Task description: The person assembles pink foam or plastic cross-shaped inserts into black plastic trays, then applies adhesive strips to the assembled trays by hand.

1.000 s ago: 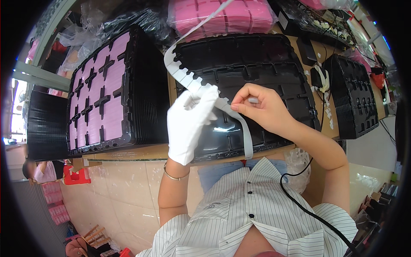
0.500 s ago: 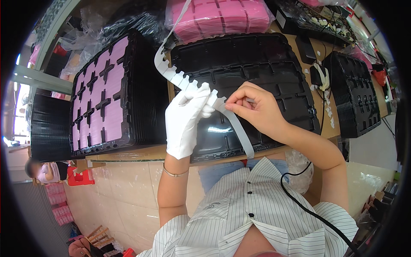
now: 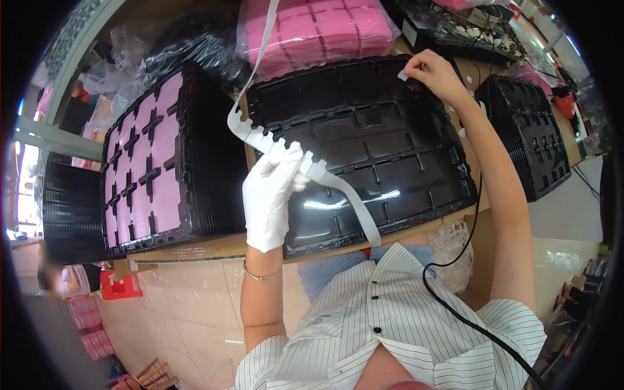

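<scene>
My left hand (image 3: 270, 195), in a white glove, pinches a long white strip (image 3: 354, 201) with several small tabs standing along its edge. The strip runs from the far edge, bends past the glove and hangs down towards the tray's front edge. My bare right hand (image 3: 437, 75) is at the far right corner of the black plastic tray (image 3: 364, 133). Between its thumb and finger is a small white tab (image 3: 403, 75), which hangs over the tray. The tray has moulded compartments with nothing visible in them and lies below both hands.
To the left stands a tall stack of black trays (image 3: 211, 156), topped with pink sheets (image 3: 156, 169). Pink sheets in clear film (image 3: 318, 29) lie at the back. More black trays (image 3: 530, 136) stand at the right. A black cable (image 3: 448, 263) hangs across my front.
My right hand has left the strip beside my left glove and moved far and right, carrying a small white tab. My left hand still pinches the strip.
</scene>
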Tool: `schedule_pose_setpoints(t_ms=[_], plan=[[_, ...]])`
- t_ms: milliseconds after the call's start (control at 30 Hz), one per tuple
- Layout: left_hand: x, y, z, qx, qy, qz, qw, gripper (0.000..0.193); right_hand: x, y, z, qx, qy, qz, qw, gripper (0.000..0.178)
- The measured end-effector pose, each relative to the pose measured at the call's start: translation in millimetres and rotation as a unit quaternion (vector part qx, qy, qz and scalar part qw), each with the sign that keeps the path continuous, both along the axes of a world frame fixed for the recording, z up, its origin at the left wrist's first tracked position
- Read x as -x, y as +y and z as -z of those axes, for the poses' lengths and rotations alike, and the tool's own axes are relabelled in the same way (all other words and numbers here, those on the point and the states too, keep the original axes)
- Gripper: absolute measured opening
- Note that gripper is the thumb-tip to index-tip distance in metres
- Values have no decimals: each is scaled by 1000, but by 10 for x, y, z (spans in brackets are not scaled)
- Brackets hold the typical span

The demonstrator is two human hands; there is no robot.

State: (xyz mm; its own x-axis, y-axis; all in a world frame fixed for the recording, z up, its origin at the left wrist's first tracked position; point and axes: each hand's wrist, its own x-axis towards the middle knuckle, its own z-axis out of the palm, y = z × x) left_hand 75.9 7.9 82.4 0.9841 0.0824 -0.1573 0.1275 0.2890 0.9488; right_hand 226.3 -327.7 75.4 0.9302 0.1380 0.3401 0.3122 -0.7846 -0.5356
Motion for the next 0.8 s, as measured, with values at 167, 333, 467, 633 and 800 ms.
schedule_pose_setpoints(t_ms=[167,333,467,633,800], plan=[[-8,-21,40,-22,29,17,999,17,-325,-201,290,27,100,-19,994,19],[21,-13,26,-21,26,6,999,16,-320,-133,313,33,71,-10,997,16],[7,-17,31,-25,32,1,999,16,-300,-36,294,51,65,13,996,16],[-2,-36,44,-29,24,-7,999,16,-330,-63,328,77,53,27,995,16],[14,-29,46,-38,18,-11,999,17,-151,-57,281,84,19,-56,995,13]])
